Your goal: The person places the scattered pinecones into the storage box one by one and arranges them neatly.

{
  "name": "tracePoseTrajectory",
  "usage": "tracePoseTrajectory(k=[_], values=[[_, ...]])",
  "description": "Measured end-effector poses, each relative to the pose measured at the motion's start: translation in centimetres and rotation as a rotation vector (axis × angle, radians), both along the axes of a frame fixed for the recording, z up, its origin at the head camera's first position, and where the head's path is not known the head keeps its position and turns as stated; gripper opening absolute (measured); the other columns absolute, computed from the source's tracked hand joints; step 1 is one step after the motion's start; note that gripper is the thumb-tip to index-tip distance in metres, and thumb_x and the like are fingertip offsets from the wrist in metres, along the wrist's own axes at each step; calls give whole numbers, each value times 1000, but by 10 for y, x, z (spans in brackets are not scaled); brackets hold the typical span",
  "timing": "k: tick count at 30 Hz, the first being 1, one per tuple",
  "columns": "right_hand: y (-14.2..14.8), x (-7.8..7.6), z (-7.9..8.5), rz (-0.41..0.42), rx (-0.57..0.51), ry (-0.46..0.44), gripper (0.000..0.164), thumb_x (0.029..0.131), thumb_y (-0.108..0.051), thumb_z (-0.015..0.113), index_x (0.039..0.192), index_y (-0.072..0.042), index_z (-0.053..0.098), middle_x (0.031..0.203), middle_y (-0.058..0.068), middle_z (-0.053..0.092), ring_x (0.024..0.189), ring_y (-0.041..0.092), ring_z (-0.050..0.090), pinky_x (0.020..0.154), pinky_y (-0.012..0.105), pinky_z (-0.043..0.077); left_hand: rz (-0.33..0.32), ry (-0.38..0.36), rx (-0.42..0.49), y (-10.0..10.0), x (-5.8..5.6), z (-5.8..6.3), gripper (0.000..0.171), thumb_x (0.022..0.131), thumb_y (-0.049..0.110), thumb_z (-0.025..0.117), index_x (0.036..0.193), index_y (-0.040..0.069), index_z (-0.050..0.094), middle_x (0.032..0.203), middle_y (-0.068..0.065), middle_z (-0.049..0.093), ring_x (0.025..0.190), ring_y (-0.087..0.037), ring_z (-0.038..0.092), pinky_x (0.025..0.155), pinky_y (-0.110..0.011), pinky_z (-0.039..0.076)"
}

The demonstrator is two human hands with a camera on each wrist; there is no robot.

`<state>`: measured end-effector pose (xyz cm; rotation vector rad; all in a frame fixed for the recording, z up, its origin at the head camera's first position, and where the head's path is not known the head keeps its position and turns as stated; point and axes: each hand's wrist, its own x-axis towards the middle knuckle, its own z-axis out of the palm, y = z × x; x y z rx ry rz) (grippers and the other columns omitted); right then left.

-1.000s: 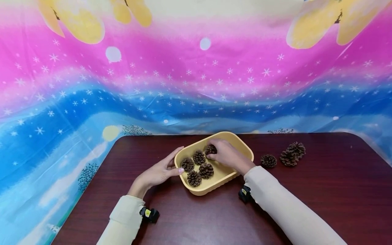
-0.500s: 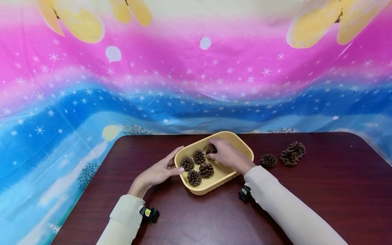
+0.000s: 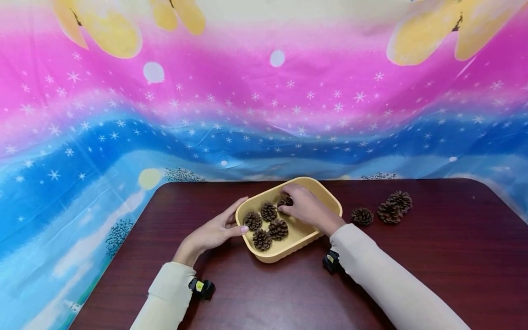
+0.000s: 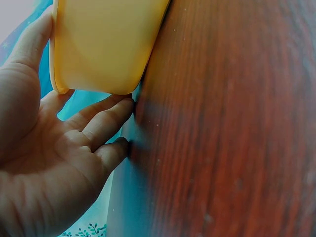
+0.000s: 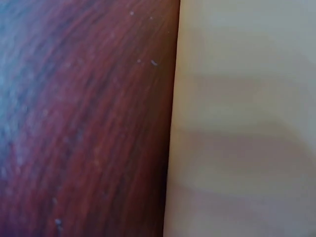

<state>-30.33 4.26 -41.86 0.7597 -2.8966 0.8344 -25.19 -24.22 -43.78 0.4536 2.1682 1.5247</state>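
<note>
A yellow plastic box (image 3: 330,201) stands at a slant on the table in the head view, with several brown pine cones (image 3: 278,229) inside, mostly at its left end. My left hand (image 3: 210,234) holds that end, thumb over the rim and the other fingers spread along the outer wall. In the left wrist view these fingers (image 4: 106,123) reach to the lower edge of the box. My right hand (image 3: 309,210) reaches into the box over its near side and grips a pine cone (image 3: 284,202), partly hidden by the fingers. The right wrist view shows only the blurred box wall (image 5: 242,118) and tabletop.
Right of the box lies a single pine cone (image 3: 362,216), and further right two more pine cones (image 3: 389,212) touch each other. The dark red wooden table (image 3: 264,293) ends at a colourful cloth backdrop (image 3: 264,110) close behind the box.
Almost nothing differs. The pine cone under my right fingers has shifted very slightly; the left hand and the box stay in place.
</note>
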Motion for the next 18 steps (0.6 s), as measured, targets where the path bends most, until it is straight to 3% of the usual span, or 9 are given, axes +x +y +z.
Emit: tracePoseTrajectory(k=[7,18], values=[[1,3,3,-5,-12,23,45,94,-23,80,131,0,67,130,16,70,121,34,66,106,49,54,1,-14,16,1,1,1,89,102,18,69,169,37,12,173,-15,26,150,-42,43,122,-55,37],[4,9,8,5,-65,66,36,94,-17,78,126,-3,69,127,16,72,117,34,68,103,49,55,-16,-5,21,1,2,3,90,103,15,67,170,31,9,173,-18,22,148,-46,44,122,-57,35]])
